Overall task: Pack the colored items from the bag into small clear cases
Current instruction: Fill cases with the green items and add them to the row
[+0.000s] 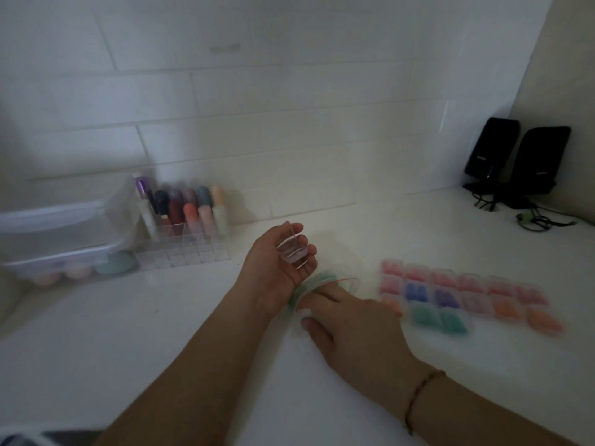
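Clear plastic sat cupped in my left hand (278, 255) — one small case (293, 251), lid up, fingers curled round it. My right hand (347, 320) reached into the bag (317, 284) on the worktop (193, 333), its fingers hidden inside, grasp unclear. Best to keep the case level and mouth-up — filled cases (467, 297) lay just right.

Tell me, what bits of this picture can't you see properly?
- Right hand: its fingertips are inside the clear bag, so what they touch is hidden.
- Filled cases: motion blur hides what the colored items are.
- Clear case in the left hand: too blurred to tell if it is empty.
- Lidded box: cut off by the left edge.
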{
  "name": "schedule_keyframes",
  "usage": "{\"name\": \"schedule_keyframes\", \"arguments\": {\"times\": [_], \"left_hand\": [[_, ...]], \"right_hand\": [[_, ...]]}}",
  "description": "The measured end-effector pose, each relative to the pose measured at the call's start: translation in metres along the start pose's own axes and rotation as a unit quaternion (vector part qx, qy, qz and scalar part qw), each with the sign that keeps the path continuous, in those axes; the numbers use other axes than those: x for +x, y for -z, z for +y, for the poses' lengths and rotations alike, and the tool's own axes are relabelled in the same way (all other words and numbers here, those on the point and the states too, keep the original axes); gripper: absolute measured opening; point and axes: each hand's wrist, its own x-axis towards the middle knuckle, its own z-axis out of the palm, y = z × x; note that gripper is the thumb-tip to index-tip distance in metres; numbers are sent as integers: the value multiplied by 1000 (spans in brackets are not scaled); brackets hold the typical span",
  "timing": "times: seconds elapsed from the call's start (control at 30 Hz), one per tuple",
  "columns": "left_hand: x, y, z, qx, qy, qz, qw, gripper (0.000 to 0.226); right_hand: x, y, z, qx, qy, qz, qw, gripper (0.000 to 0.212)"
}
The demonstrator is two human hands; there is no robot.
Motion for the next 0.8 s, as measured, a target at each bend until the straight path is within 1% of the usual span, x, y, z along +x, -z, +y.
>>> {"name": "schedule_keyframes", "arguments": {"times": [0.13,0.27,0.4,0.53,0.6,0.7,0.8], "left_hand": [[-1,3,1,-10,14,11,1000,16],[-1,4,1,-22,41,25,999,18],[-2,4,0,-33,53,29,998,18],[-2,4,-1,-10,46,19,999,17],[-2,4,-1,-8,47,15,999,16],[-4,3,-1,-13,52,15,998,16],[-5,2,-1,-16,55,17,998,18]], "right_hand": [[-2,2,2,0,51,-9,999,26],[-3,1,4,16,72,1,997,28],[-4,0,4,2,75,-12,997,28],[-5,0,6,56,41,-20,997,22],[-5,3,4,66,30,-15,997,23],[-3,6,1,49,39,-6,998,28],[-2,3,3,62,55,4,997,28]]}}
